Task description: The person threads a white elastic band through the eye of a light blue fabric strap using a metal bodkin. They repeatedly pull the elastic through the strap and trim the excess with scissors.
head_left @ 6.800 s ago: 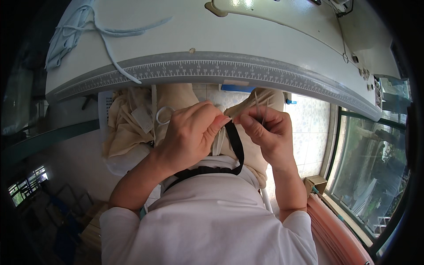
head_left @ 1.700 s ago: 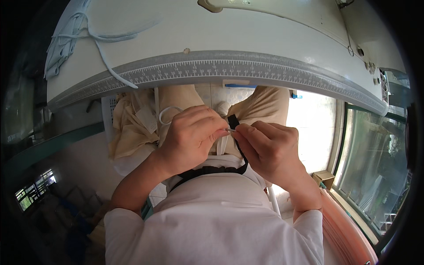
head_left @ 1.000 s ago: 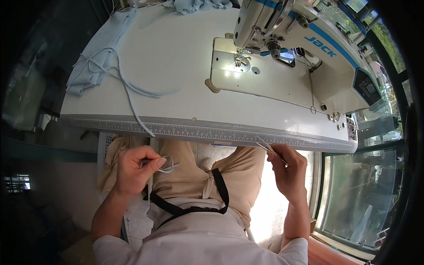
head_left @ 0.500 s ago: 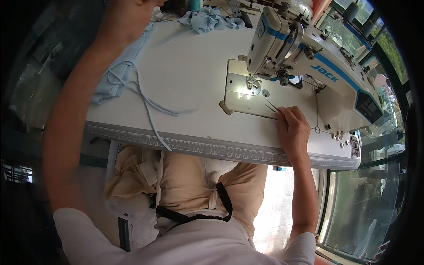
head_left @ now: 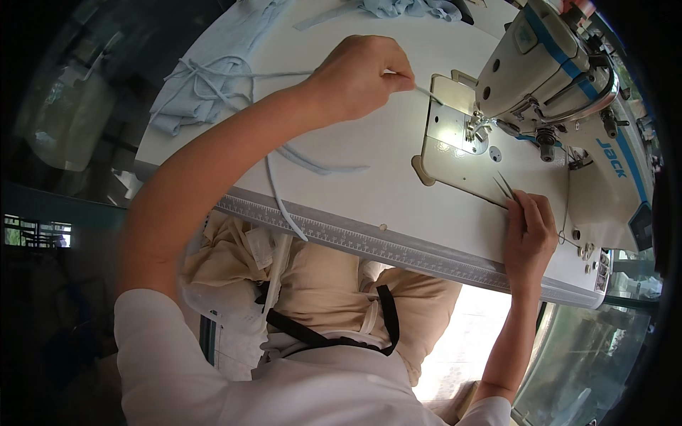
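The left hand (head_left: 359, 74) has come down, fingers pinching a pale strip (head_left: 426, 91); right hand (head_left: 529, 231) grips tweezers (head_left: 503, 184).

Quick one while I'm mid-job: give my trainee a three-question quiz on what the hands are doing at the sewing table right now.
1. True or false: the left hand pinches a thin pale blue strip and leads its end toward the sewing machine.
2. What does the right hand hold?
A. a spool of thread
B. fine tweezers
C. a black buckle
3. Fill in: the right hand rests on the white ____, just beside the metal plate under the needle.

Key:
1. True; thumb and fingers are closed on the strip.
2. B; the tips point toward the needle area.
3. Table.
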Tool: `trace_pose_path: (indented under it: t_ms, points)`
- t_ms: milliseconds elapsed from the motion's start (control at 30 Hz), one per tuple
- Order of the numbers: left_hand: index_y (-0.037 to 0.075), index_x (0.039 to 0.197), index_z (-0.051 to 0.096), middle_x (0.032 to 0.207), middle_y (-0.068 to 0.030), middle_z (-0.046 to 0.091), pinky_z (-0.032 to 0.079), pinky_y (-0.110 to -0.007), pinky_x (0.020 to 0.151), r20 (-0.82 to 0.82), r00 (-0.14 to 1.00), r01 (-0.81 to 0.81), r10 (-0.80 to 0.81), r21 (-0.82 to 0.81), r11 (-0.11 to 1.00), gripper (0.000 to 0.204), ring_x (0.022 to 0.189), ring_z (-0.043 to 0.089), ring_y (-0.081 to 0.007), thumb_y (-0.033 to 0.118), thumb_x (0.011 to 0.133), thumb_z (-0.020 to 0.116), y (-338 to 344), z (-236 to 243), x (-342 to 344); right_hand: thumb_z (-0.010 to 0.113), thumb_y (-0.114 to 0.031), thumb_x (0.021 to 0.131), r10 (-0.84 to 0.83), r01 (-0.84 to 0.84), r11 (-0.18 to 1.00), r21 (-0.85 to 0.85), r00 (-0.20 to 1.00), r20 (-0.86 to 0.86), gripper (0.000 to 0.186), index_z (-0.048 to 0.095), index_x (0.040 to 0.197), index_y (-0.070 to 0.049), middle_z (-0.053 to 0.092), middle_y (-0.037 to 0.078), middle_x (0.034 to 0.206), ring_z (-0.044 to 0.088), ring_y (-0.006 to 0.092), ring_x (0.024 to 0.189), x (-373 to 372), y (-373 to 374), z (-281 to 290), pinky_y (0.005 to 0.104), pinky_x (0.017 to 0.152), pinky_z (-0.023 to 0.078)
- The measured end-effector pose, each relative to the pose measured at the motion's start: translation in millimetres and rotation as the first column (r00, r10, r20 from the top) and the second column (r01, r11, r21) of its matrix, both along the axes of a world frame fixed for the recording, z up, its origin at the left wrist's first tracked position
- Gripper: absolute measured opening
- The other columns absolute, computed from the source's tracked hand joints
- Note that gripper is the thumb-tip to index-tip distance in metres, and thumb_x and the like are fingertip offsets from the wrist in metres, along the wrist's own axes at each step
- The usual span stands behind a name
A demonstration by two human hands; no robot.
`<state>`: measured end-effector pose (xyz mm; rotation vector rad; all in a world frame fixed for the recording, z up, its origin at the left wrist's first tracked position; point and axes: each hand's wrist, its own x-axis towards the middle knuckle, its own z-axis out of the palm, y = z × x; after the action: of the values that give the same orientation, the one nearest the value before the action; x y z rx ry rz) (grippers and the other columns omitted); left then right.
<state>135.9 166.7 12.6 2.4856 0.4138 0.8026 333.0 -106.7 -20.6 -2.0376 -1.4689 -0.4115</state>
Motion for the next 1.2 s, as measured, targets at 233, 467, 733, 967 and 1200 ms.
trace_pose_path:
  t_ms: [233,467,733,967,1200]
  points:
    - [-0.004,0.086,0.064,0.098,-0.0104,0.064,0.049,-0.034,0.075,-0.155,0.988,-0.011,0.009,-0.015,1.000,0.015,0.088,0.060,-0.0266,-0.009,0.074,0.072,-80.2,16.4,-146.6,0.066,-0.006,0.093,0.002,-0.002,1.000,-0.002,0.999,0.035,0.008,0.068,0.100,-0.002,0.065,0.009,0.089,0.063,0.0250,0.071,-0.5,-1.9,-2.6,0.0347,0.065,0.051]
    - [-0.002,0.081,0.056,0.096,-0.0115,0.062,0.049,-0.037,0.076,-0.165,0.985,-0.040,0.050,0.062,0.997,0.023,0.091,0.057,-0.0296,-0.008,0.068,0.074,-95.9,-12.3,-161.1,0.058,-0.004,0.096,0.150,-0.163,0.987,-0.005,0.922,-0.357,0.008,0.062,0.102,-0.001,0.063,0.013,0.081,0.059,0.0238,0.066,-37.4,-2.1,1.9,0.0303,0.064,0.048]
    - [-0.002,0.088,0.062,0.076,-0.0060,0.066,0.048,-0.025,0.064,0.051,0.964,-0.232,0.260,-0.308,0.923,0.006,0.069,0.059,-0.0094,-0.006,0.088,0.066,-63.7,10.5,-138.7,0.072,-0.014,0.083,0.536,-0.547,0.836,0.025,0.808,-0.243,0.020,0.064,0.100,-0.006,0.063,0.007,0.078,0.065,0.0291,0.067,-121.2,67.8,12.8,0.0400,0.056,0.051]
    - [0.000,0.105,0.066,0.083,-0.0031,0.068,0.048,-0.022,0.064,0.267,0.874,-0.297,0.406,-0.367,0.881,0.015,0.070,0.061,-0.0083,0.013,0.100,0.060,-15.5,57.2,-140.5,0.060,-0.014,0.088,0.501,-0.485,0.822,-0.299,0.865,-0.026,0.015,0.055,0.095,-0.002,0.068,0.016,0.081,0.069,0.0332,0.075,-127.8,155.9,1.1,0.0417,0.064,0.054]
    - [0.001,0.111,0.063,0.093,-0.0085,0.070,0.055,-0.024,0.064,0.464,0.846,-0.152,0.261,-0.259,0.954,0.023,0.078,0.067,-0.0132,0.021,0.102,0.058,-11.4,124.3,-155.1,0.066,-0.022,0.090,0.283,-0.264,0.959,0.105,0.923,-0.261,0.020,0.069,0.101,-0.006,0.069,0.017,0.071,0.068,0.0369,0.068,-108.0,183.4,17.0,0.0447,0.066,0.053]
